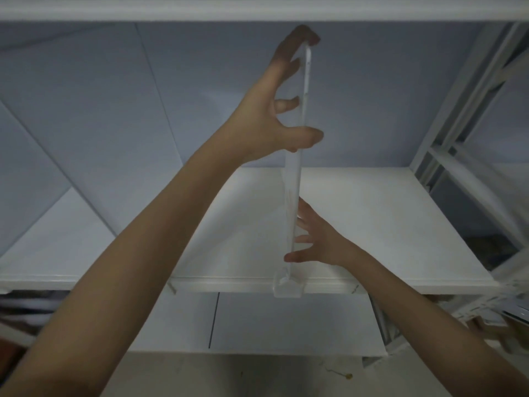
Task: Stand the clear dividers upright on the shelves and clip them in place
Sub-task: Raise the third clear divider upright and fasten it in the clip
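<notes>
On the white shelf (357, 219), roughly mid-width, one clear divider (297, 173) stands upright, seen edge-on, running front to back. Its clear clip foot (287, 286) sits over the shelf's front lip, hanging a bit below the edge. Divider top reaches close to the underside of the upper shelf (257, 8).

Left hand (274, 116) is up high on the divider's left side: fingers spread, index fingertip hooked over the top edge, thumb pressed at the near edge lower down, middle fingers touching the left face. So it grips the divider between thumb and fingers. Left forearm comes in bare from lower left.

Right hand (317, 239) is low on the divider's right side, just above the clip foot. Fingers fairly straight and splayed, fingertips touching the right face; thumb tip at the near edge. Looks like a flat, steadying touch with fingers uncurled, not a wrap. Right forearm comes in from lower right.

Behind: pale blue-grey back wall (114, 110) with panel seams. Right side: white metal rack frame (458, 110), blurred. Below the shelf: a white panel (286, 319) with a dark vertical seam. Bottom of frame: pale floor (257, 376) with a small yellowish bit (348, 376), too small to identify. Dark blurred stuff at far left under the shelf, cannot tell what.
</notes>
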### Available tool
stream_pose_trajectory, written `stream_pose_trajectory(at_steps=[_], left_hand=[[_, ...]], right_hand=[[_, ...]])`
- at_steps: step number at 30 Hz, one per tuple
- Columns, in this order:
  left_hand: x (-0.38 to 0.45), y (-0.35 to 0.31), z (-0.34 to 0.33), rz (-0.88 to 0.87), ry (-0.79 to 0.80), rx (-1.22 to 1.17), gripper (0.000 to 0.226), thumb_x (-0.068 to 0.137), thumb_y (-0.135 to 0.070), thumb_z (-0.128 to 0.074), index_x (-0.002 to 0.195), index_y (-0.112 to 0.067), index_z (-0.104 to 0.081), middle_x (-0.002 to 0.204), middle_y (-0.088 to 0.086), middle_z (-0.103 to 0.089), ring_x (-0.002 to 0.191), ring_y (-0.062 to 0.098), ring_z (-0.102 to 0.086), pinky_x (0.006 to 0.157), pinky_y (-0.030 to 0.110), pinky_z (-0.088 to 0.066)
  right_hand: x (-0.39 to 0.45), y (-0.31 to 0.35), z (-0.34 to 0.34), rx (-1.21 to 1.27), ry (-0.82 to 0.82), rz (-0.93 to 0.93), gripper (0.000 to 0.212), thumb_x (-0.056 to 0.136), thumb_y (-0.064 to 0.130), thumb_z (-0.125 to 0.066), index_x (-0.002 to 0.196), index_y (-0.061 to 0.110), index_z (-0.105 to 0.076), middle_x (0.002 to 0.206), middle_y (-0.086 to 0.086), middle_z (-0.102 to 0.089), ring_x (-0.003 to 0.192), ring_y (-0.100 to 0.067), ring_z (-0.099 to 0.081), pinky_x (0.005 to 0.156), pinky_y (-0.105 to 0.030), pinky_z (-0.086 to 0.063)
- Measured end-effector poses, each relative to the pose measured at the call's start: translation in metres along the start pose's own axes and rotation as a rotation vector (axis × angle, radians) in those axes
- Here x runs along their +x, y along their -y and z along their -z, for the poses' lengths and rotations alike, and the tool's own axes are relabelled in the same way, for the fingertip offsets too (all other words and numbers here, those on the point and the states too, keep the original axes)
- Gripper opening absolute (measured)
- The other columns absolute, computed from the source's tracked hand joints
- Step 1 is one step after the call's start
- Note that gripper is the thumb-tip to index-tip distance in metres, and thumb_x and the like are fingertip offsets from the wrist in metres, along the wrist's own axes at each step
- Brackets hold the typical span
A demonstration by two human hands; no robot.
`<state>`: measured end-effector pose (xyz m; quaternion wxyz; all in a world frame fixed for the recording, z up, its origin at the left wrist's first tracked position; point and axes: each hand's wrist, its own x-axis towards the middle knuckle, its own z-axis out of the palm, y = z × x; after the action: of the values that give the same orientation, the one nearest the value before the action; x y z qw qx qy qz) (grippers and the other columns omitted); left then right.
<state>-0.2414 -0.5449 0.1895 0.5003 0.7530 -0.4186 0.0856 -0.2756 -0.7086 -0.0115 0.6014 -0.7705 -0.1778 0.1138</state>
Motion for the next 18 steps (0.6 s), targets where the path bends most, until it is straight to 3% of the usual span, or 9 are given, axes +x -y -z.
stream_pose_trajectory(at_steps=[2, 5, 8, 11, 13, 15, 18], left_hand=[[0.0, -0.005, -0.002, -0.001, 0.017, 0.018, 0.092, 0.068, -0.018, -0.079, 0.136, -0.029, -0.019, 0.151, 0.005, -0.019, 0.14, 0.024, -0.026, 0.095, 0.024, -0.051], [-0.005, -0.003, 0.002, -0.017, 0.026, -0.005, 0.104, 0.066, -0.028, -0.08, 0.143, -0.028, -0.01, 0.156, 0.001, -0.009, 0.143, 0.021, -0.022, 0.105, 0.033, -0.046], [-0.031, 0.013, 0.009, 0.061, -0.053, -0.287, 0.117, 0.061, -0.032, -0.084, 0.143, -0.041, -0.001, 0.158, 0.005, -0.006, 0.139, 0.024, -0.032, 0.099, 0.038, -0.05], [-0.081, 0.053, -0.01, 0.28, -0.071, -0.358, 0.106, 0.047, -0.037, -0.089, 0.125, -0.062, -0.021, 0.147, 0.003, -0.033, 0.128, 0.019, -0.046, 0.089, 0.029, -0.054], [-0.12, 0.09, -0.034, 0.447, 0.072, -0.223, 0.096, 0.049, -0.039, -0.088, 0.123, -0.059, -0.03, 0.14, -0.007, -0.039, 0.128, 0.015, -0.044, 0.097, 0.032, -0.047], [-0.157, 0.128, -0.059, 0.526, 0.271, 0.026, 0.088, 0.061, -0.036, -0.084, 0.133, -0.042, -0.033, 0.141, -0.01, -0.038, 0.132, 0.012, -0.038, 0.109, 0.03, -0.035], [-0.194, 0.159, -0.086, 0.536, 0.446, 0.282, 0.09, 0.062, -0.058, -0.072, 0.138, -0.025, -0.036, 0.152, -0.002, -0.03, 0.141, 0.013, -0.025, 0.113, 0.021, -0.017]], right_hand=[[-0.007, 0.001, -0.001, 0.024, -0.036, -0.024, 0.112, 0.065, 0.009, -0.086, 0.146, 0.048, -0.02, 0.158, 0.013, -0.022, 0.143, -0.009, -0.031, 0.101, -0.03, -0.05], [-0.027, 0.002, -0.002, 0.008, -0.121, -0.032, 0.087, 0.068, 0.008, -0.083, 0.131, 0.05, -0.04, 0.145, 0.02, -0.041, 0.135, 0.0, -0.04, 0.103, -0.025, -0.047], [-0.058, -0.005, -0.009, 0.215, -0.273, -0.049, 0.059, 0.065, 0.023, -0.084, 0.118, 0.025, -0.059, 0.124, 0.008, -0.065, 0.125, -0.008, -0.055, 0.098, -0.029, -0.051], [-0.092, -0.024, -0.027, 0.486, -0.377, -0.228, 0.069, 0.053, 0.042, -0.09, 0.103, 0.003, -0.064, 0.101, -0.014, -0.074, 0.098, -0.027, -0.07, 0.08, -0.04, -0.059], [-0.104, -0.037, -0.047, 0.52, -0.325, -0.491, 0.054, 0.067, 0.037, -0.082, 0.102, 0.001, -0.064, 0.099, -0.021, -0.071, 0.089, -0.032, -0.071, 0.079, -0.048, -0.059], [-0.104, -0.053, -0.064, 0.627, -0.303, -0.732, 0.044, 0.082, 0.031, -0.069, 0.113, 0.002, -0.058, 0.11, -0.023, -0.067, 0.096, -0.036, -0.068, 0.085, -0.054, -0.055], [-0.084, -0.071, -0.08, 1.038, -0.402, -0.845, 0.057, 0.081, 0.04, -0.068, 0.12, 0.005, -0.047, 0.127, -0.026, -0.055, 0.111, -0.043, -0.06, 0.087, -0.06, -0.052]])
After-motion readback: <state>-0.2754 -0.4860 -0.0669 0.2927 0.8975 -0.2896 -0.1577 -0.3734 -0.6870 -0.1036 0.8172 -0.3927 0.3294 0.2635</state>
